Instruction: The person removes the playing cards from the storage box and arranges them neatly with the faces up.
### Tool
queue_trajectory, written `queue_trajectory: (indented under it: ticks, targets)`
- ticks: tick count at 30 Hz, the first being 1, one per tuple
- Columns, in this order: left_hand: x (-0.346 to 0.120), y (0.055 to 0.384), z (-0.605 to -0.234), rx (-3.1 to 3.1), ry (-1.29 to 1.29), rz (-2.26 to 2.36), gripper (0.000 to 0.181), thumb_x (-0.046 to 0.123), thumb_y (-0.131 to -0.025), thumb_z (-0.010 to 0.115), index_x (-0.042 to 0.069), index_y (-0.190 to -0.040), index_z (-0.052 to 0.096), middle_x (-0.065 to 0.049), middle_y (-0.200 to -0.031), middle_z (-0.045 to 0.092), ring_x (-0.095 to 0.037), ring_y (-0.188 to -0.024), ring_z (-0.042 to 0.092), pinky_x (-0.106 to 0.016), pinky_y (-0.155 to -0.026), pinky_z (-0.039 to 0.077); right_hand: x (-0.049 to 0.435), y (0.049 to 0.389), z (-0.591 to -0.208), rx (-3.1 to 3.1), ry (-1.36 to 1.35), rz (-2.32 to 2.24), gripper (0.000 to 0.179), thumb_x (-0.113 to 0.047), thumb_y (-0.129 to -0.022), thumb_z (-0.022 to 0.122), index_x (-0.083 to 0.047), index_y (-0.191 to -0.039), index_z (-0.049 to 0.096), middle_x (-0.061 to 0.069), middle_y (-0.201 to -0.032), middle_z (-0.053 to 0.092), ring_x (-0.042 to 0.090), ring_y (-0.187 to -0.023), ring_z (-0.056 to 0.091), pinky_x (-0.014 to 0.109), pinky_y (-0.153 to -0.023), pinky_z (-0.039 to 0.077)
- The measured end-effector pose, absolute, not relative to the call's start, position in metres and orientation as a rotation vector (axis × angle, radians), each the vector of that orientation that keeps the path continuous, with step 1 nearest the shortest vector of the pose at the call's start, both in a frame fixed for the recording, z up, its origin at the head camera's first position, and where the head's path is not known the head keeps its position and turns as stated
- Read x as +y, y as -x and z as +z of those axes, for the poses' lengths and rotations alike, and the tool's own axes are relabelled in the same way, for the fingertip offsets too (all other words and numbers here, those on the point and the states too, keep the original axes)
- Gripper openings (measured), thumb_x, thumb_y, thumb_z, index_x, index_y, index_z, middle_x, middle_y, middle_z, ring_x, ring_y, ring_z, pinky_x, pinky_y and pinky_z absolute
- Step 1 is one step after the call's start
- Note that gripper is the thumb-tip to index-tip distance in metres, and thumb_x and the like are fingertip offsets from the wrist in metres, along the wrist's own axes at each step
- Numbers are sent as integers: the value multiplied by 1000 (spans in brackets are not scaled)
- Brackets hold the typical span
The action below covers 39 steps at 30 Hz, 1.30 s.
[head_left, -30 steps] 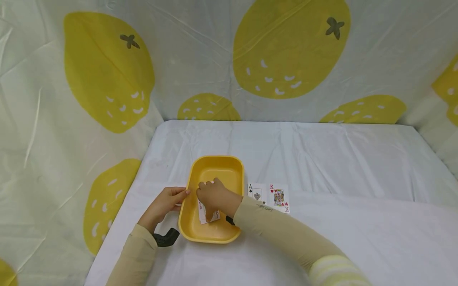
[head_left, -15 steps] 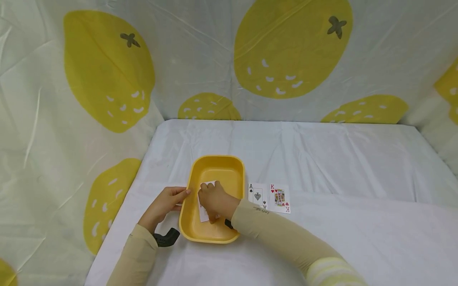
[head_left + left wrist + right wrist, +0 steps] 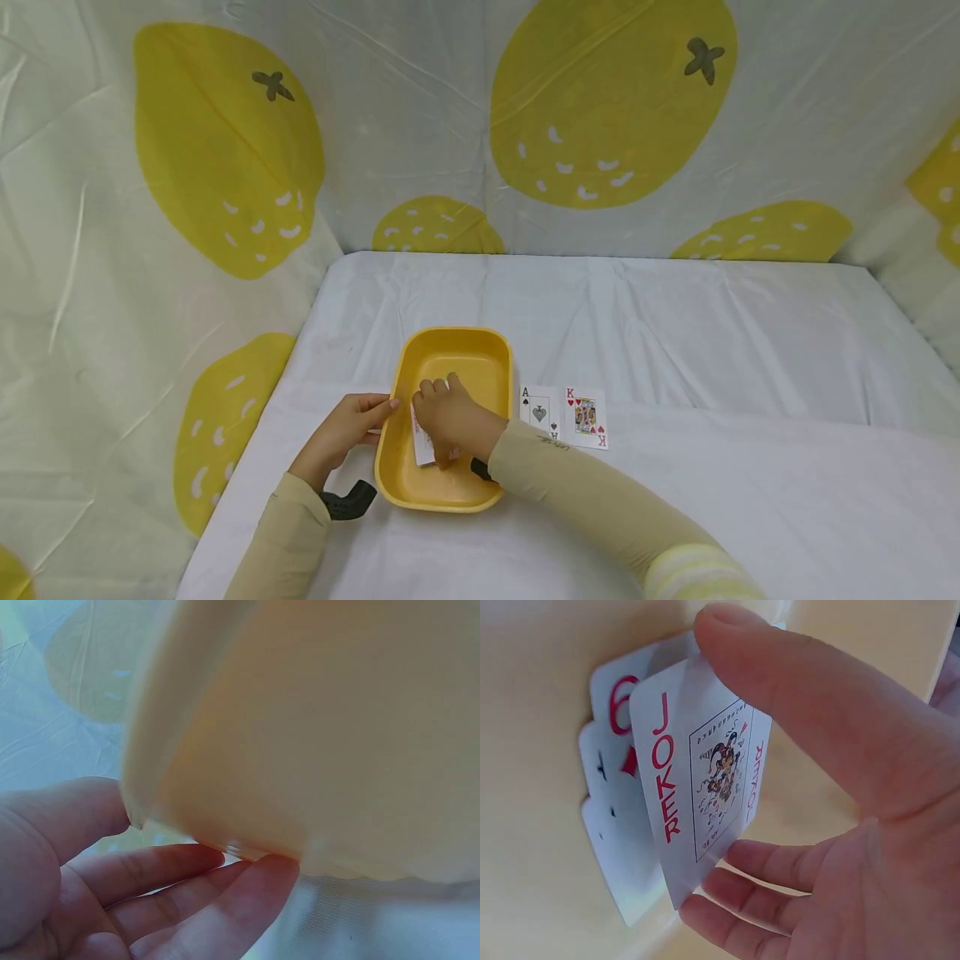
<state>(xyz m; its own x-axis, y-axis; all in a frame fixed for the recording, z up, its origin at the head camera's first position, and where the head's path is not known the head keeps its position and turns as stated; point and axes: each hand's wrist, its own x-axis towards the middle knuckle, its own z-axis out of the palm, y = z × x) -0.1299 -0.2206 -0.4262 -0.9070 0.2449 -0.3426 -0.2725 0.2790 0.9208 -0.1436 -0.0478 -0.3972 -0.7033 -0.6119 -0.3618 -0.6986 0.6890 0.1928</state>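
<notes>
Inside the yellow plastic tray (image 3: pixel 468 362), my right hand (image 3: pixel 457 418) grips a joker card (image 3: pixel 660 817) by its edges, thumb at one end and fingers at the other. The joker tilts up over several other playing cards (image 3: pixel 611 791) on the tray's bottom; one shows a red six. My left hand (image 3: pixel 339 432) holds the tray's left rim between thumb and fingers. In the left wrist view, the fingers (image 3: pixel 259 900) touch the tray's outer side from beneath. My right hand covers much of the cards in the head view.
An ace of spades (image 3: pixel 538 408) and a king of hearts (image 3: pixel 587 416) lie face up, side by side, right of the tray. My right sleeve partly covers the ace. A white cloth (image 3: pixel 712 350) covers the table, with a lemon-print curtain (image 3: pixel 405 108) behind it.
My right hand lowers slightly over the cards, then lifts a little, and the card in its grip tilts. My left hand and the tray stay in place.
</notes>
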Motion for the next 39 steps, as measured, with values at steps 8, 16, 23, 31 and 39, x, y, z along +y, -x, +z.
queue_trajectory:
  ticks: [8, 16, 23, 31, 39]
  targets:
    - [-221, 130, -428, 2148, 50, 1656, 46, 25, -90, 56, -11, -117, 53, -15, -99, 62, -22, -83, 63, -34, -69, 53, -38, 148, -386, 2664, 1082, 328, 79, -54, -57, 76, -11, -116, 46, 1, -99, 43, 16, -90, 42, 32, -83, 33]
    - [-221, 132, -426, 2177, 80, 1616, 43, 24, -91, 55, -10, -117, 53, -18, -101, 62, -24, -83, 62, -34, -69, 53, -18, 152, -364, 2683, 1090, 209, 88, -55, -56, 77, -8, -121, 42, 5, -108, 43, 20, -99, 42, 35, -91, 33]
    - [-221, 132, -425, 2172, 77, 1609, 42, 21, -91, 54, -11, -119, 51, -18, -101, 62, -24, -82, 62, -34, -70, 53, 17, 156, -351, 2713, 1035, 49, 89, -49, -59, 78, -4, -124, 39, 7, -113, 43, 23, -104, 40, 38, -96, 30]
    - [-221, 133, -426, 2160, 46, 1620, 44, 22, -92, 53, -12, -119, 51, -18, -101, 62, -24, -81, 63, -34, -70, 53, 79, 161, -353, 2780, 942, -64, 88, -46, -57, 81, -1, -121, 40, 10, -109, 42, 26, -98, 41, 42, -92, 33]
    - [-221, 133, -426, 2150, 37, 1626, 44, 22, -91, 54, -12, -120, 50, -20, -101, 61, -25, -83, 63, -34, -70, 53, 137, 158, -369, 2834, 826, -74, 89, -39, -55, 84, 4, -120, 42, 16, -111, 45, 33, -100, 44, 49, -88, 34]
